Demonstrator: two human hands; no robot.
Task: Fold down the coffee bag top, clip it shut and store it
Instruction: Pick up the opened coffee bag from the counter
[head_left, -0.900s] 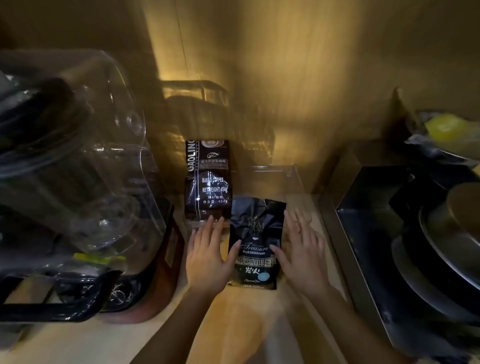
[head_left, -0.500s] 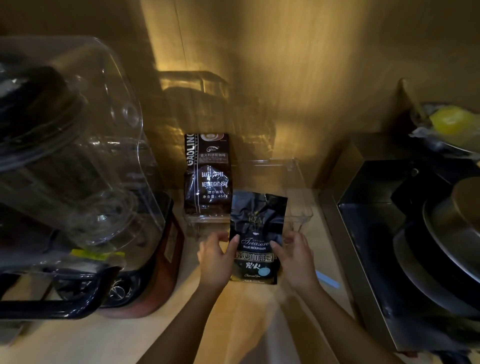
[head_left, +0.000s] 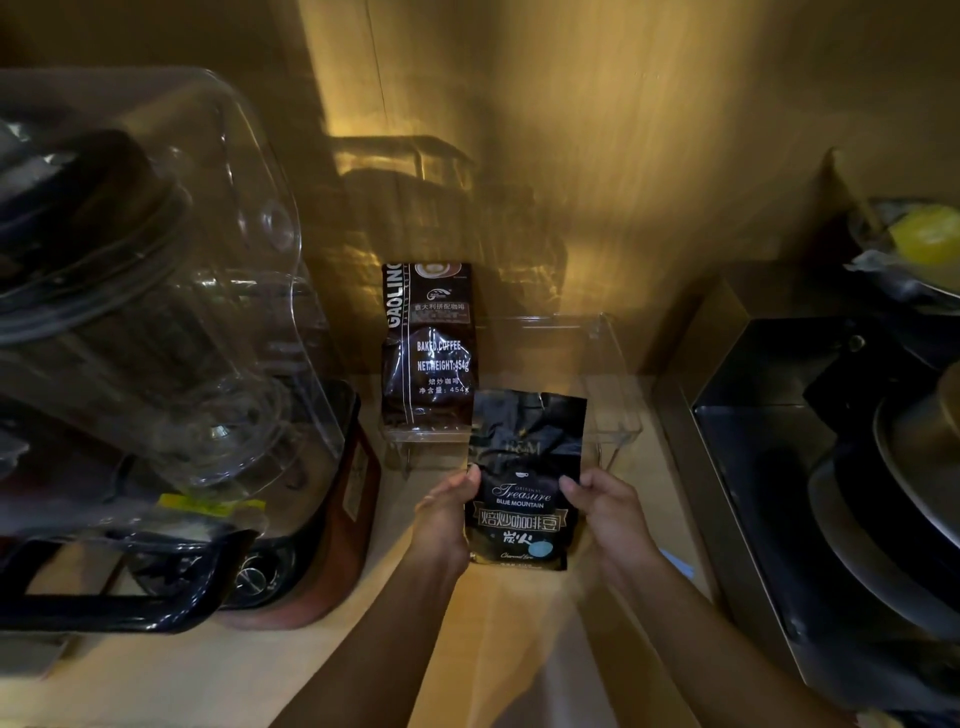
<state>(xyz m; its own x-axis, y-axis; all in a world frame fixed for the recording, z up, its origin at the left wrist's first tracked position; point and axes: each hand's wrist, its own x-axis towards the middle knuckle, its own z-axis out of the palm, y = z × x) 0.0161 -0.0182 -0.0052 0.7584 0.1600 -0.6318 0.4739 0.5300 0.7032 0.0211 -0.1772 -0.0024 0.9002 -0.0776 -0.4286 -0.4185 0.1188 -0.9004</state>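
The black coffee bag (head_left: 524, 483), labelled "Treasure Blue Mountain", stands upright on the wooden counter (head_left: 260, 670), held between both hands. The left hand (head_left: 445, 512) grips the bag's left edge, with the thumb on the front face near mid-height. The right hand (head_left: 605, 506) grips the bag's right edge in the same manner, with the thumb on the front face. The bag's top is crumpled and unfolded. Directly behind the bag is a clear plastic bin (head_left: 613, 410). A second, brown coffee bag (head_left: 427, 343), marked "Baked Coffee", stands upright in the bin, behind and to the left of the held bag. Further left of the held bag is a blender (head_left: 171, 332) with a clear jar. To the right of the held bag is a dark stove unit (head_left: 779, 467) carrying pans.
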